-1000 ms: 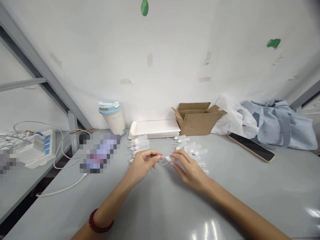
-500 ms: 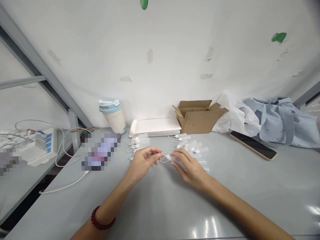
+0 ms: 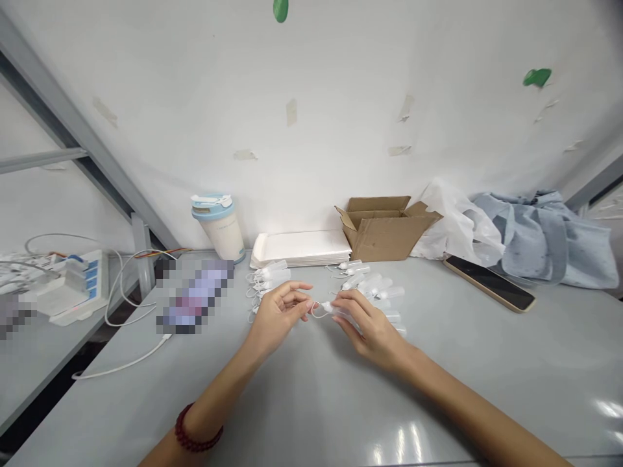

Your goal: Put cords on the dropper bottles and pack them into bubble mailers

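Between the fingers and thumb of my right hand (image 3: 374,329) is a small clear plastic bottle (image 3: 328,307), its white tip pointing left and most of its body hidden by the fingers. A thin white cord loop (image 3: 318,316) runs from that tip to my left hand (image 3: 276,316), whose thumb and index finger pinch the cord's end. The other left fingers are loosely curled. Similar bottles with white loops lie beyond: one group (image 3: 272,275) behind my left hand, another group (image 3: 372,285) behind and beside my right hand.
A stack of white padded envelopes (image 3: 302,248) and an open cardboard box (image 3: 389,237) stand against the wall. A cup (image 3: 221,227) and a blurred phone (image 3: 199,295) are left; a dark-screened phone (image 3: 489,282), plastic bag (image 3: 457,224) and blue cloth bag (image 3: 559,243) are right.
My hands keep nearly the same pose around the bottle and cord. The left index finger has straightened slightly and the loop looks a little rounder. The whole view has shifted slightly.
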The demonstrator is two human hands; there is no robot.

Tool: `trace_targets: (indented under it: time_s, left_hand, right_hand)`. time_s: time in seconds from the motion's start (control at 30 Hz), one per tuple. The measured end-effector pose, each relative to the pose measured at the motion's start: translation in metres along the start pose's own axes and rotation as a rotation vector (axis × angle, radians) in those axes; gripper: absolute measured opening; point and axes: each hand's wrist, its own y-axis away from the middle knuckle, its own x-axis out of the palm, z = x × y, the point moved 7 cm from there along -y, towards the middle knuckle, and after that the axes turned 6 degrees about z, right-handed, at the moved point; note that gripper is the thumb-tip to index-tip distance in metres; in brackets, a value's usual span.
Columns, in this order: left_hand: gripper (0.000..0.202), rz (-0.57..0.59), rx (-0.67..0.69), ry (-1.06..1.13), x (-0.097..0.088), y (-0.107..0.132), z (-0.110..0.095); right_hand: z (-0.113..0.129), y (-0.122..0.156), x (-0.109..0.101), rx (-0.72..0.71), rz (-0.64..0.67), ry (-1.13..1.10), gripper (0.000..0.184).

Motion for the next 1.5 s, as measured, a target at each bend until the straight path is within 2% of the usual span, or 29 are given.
trace_targets:
  time_s: [0.27,0.7,0.93,1.37,1.5]
  left_hand:
    - [0.030,0.003,-0.004,-0.040,0.004,0.003,-0.003]
    - [0.028,0.055,0.029,-0.048,0.009,0.002,0.006]
    - [0.026,0.053,0.004,-0.061,0.011,0.003,0.010]
    - [0.023,0.103,-0.014,-0.042,0.016,0.002,0.013]
    - [0.030,0.151,-0.035,-0.036,0.018,0.000,0.015]
  right_hand:
    - [0.001,0.000,0.000,0.004,0.011,-0.017,0.024]
    - [0.003,0.002,0.005,-0.027,0.016,-0.039,0.022]
    - [0.004,0.002,0.006,-0.034,0.017,-0.032,0.020]
    - [0.002,0.003,0.007,-0.021,0.057,-0.044,0.017]
    - [0.000,0.000,0.004,-0.024,0.051,-0.034,0.018]
